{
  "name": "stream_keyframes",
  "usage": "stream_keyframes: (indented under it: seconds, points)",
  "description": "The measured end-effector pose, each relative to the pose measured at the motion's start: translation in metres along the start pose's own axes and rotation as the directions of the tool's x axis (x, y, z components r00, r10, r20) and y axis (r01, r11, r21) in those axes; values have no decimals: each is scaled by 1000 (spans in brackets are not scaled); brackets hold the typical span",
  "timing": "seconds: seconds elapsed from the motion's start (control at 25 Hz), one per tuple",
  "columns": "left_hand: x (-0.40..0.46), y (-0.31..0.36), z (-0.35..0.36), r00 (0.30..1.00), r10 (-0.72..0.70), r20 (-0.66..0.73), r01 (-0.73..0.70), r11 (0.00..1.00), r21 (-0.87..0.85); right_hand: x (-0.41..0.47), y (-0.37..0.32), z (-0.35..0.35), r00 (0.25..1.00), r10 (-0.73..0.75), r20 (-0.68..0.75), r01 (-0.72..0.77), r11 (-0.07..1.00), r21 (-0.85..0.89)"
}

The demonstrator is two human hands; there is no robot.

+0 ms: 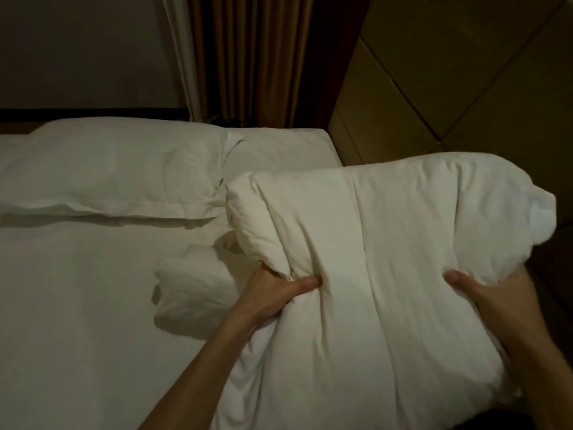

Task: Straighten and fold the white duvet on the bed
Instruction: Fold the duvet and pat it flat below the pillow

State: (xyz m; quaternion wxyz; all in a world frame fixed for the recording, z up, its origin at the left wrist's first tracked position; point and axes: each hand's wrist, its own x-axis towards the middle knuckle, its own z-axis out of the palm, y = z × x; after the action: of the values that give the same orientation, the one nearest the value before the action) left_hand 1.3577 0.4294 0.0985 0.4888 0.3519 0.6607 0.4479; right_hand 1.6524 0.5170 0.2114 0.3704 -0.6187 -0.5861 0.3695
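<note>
On the bed [77, 305], one pillow [102, 169] at its head, one brown curtain [248, 57] behind, one bunched duvet [387, 259] at its right edge, left hand [279, 293] and right hand [493, 293] both gripping it

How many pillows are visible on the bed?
1: a white pillow lies at the head of the bed, left of the bundled duvet. Another could be hidden behind the duvet.
</note>
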Motion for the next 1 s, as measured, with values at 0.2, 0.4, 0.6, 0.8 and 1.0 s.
stream_keyframes:
  seconds: [0.2,0.4,0.6,0.8,1.0]
  points:
    - [0,-20,16,992,-93,-81,100,992,78,7,44,3,988,122,99,-126,992,31]
    - [-23,-40,-31,977,-94,-191,100,995,22,-3,50,46,970,151,192,-148,989,-32]
    - [-66,-38,-130,937,3,-349,39,993,114,-4,10,97,967,48,251,-59,998,36]
    - [-70,-86,-181,919,-137,-371,146,989,-4,11,37,194,892,78,444,-26,992,-122]
    - [-84,-172,-178,861,-367,-351,360,929,-90,10,139,215,860,331,389,-194,916,-350]
